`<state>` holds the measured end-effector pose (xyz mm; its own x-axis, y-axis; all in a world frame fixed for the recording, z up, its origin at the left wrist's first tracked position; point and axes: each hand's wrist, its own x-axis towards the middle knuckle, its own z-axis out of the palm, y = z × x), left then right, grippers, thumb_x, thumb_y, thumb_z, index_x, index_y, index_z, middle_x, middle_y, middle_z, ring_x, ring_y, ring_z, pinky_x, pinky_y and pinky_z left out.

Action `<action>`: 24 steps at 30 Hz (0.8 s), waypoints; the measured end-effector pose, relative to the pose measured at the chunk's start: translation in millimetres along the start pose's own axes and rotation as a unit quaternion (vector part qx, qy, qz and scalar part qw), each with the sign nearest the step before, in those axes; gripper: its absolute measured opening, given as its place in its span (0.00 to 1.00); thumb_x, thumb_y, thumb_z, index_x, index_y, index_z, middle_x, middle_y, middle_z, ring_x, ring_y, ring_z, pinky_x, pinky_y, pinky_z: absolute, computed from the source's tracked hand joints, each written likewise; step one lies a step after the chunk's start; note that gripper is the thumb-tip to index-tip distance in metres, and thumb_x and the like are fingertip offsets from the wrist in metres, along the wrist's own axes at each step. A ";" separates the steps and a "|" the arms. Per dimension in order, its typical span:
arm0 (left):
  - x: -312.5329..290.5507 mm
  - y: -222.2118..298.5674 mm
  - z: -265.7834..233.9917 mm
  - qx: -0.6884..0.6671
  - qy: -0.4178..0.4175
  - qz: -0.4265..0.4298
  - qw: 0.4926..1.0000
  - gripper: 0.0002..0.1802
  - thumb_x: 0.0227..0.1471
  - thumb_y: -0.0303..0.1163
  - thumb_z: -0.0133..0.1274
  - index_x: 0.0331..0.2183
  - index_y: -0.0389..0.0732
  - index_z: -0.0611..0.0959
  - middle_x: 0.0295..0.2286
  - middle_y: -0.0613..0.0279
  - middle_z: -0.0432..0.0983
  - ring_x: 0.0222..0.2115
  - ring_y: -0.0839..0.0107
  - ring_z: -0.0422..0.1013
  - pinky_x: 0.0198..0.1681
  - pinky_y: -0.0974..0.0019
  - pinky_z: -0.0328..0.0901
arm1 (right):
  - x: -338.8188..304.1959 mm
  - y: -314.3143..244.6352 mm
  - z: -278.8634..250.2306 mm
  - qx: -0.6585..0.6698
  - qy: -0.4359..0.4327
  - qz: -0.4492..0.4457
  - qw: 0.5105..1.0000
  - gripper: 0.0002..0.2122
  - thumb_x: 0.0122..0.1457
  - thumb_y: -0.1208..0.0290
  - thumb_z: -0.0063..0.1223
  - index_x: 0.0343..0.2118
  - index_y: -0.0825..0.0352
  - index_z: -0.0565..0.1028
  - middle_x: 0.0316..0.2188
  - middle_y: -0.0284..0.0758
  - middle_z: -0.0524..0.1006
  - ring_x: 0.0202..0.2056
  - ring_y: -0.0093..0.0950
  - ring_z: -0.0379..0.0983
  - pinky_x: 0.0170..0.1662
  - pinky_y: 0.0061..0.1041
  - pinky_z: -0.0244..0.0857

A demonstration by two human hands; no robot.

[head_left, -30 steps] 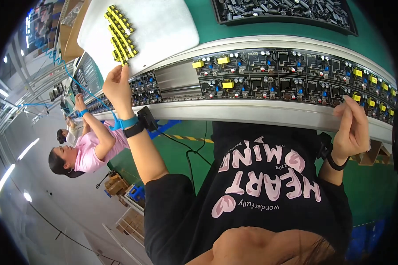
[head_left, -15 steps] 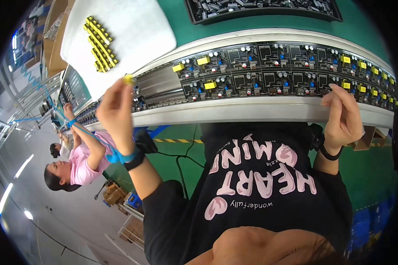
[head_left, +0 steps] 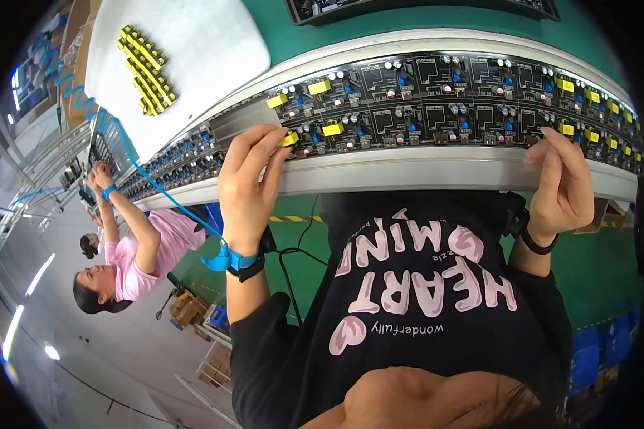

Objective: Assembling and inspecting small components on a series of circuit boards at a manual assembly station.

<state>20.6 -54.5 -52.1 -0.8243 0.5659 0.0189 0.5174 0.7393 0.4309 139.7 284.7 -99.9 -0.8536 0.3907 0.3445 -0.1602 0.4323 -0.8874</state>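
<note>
My left hand [head_left: 247,175] pinches a small yellow-wrapped transformer [head_left: 289,139] between thumb and fingers, at the near left end of a double row of black circuit boards [head_left: 379,130]. Some boards carry yellow transformers like it, such as one transformer [head_left: 333,127] just right of my fingers. My right hand [head_left: 562,182] hovers over the near rail edge farther right, its fingers loosely bent with tips a little apart and nothing visible between them. More yellow transformers [head_left: 147,71] lie in rows on a white sheet [head_left: 207,43] at the far left.
The boards lie in a long metal rail [head_left: 422,171]. Beyond it, on a green surface [head_left: 393,39], stands a black tray [head_left: 408,8] of small parts. A blue coiled cord [head_left: 164,193] runs to my left wristband. At left, a person in pink [head_left: 150,243] works along the line.
My left hand has come right and down from beside the white sheet to the boards, carrying the yellow transformer. My right hand has barely moved. The view has shifted slightly.
</note>
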 end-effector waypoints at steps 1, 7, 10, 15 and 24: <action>0.6 0.6 0.5 0.005 0.004 0.001 1.000 0.15 0.48 0.19 0.62 0.41 0.38 0.84 0.39 0.56 0.78 0.37 0.57 0.76 0.40 0.61 0.71 | -0.2 -0.2 -0.5 0.000 -0.001 0.002 1.000 0.11 0.62 0.89 0.45 0.45 0.81 0.76 0.28 0.42 0.77 0.27 0.25 0.73 0.31 0.19 0.67; -0.3 -3.7 3.5 -0.019 0.010 -0.006 1.000 0.15 0.48 0.19 0.62 0.40 0.38 0.85 0.39 0.56 0.78 0.37 0.58 0.77 0.39 0.62 0.71 | -3.7 1.0 -0.1 -0.004 0.009 0.025 1.000 0.11 0.63 0.89 0.45 0.46 0.81 0.76 0.28 0.42 0.77 0.28 0.25 0.74 0.32 0.19 0.67; -0.2 -6.3 3.1 -0.034 -0.003 0.004 0.999 0.14 0.48 0.18 0.62 0.40 0.38 0.85 0.40 0.56 0.78 0.37 0.58 0.77 0.39 0.63 0.71 | -5.2 4.1 -1.1 0.008 0.008 0.020 1.000 0.12 0.60 0.92 0.46 0.45 0.81 0.76 0.35 0.46 0.79 0.27 0.26 0.76 0.30 0.20 0.69; -3.1 -2.3 4.2 -0.010 0.004 0.003 1.000 0.15 0.48 0.18 0.61 0.41 0.38 0.85 0.40 0.55 0.78 0.38 0.58 0.77 0.40 0.63 0.71 | -3.3 -1.3 -0.8 0.000 0.012 0.025 1.000 0.11 0.63 0.89 0.45 0.45 0.80 0.76 0.28 0.42 0.77 0.28 0.25 0.74 0.32 0.19 0.68; -7.9 7.8 8.4 -0.014 0.008 -0.054 0.998 0.18 0.47 0.19 0.63 0.43 0.38 0.83 0.42 0.54 0.78 0.39 0.57 0.77 0.42 0.62 0.71 | -1.8 -4.0 0.1 -0.008 0.004 0.018 1.000 0.11 0.62 0.89 0.45 0.45 0.80 0.76 0.28 0.43 0.77 0.28 0.26 0.74 0.31 0.19 0.67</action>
<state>33.1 -50.2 -56.4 -0.8786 0.4773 -0.0147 0.4191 0.7854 0.4555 141.8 282.2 -97.0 -0.8545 0.4130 0.3150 -0.1215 0.4307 -0.8943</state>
